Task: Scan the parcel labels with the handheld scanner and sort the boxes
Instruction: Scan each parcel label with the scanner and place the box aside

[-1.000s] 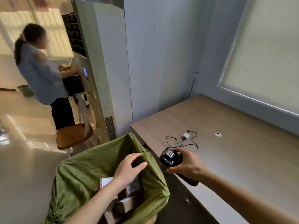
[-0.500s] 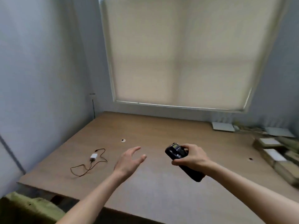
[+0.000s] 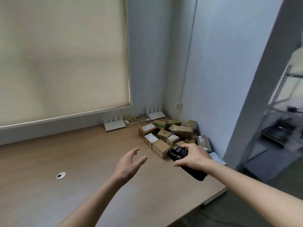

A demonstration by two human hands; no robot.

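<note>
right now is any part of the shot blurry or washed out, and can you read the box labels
Head view: the shelving at the right edge is smeared by motion blur; the window blind glows softly, not blown out; the pile of boxes is soft, its labels unreadable; wide-angle bend tilts the walls.

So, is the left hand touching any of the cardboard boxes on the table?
Apart. The head view shows the open left hand in the air, with bare table between its fingertips and the nearest cardboard box.

Right hand (image 3: 195, 157) grips black scanner (image 3: 183, 158), screen up, just in front of the heap of boxes (image 3: 168, 134) in the tabletop (image 3: 73, 161) corner. Left hand (image 3: 129, 164) held above bare wood, fingers (image 3: 139, 159) spread, holding nothing. Blind (image 3: 62, 54) down.
</note>
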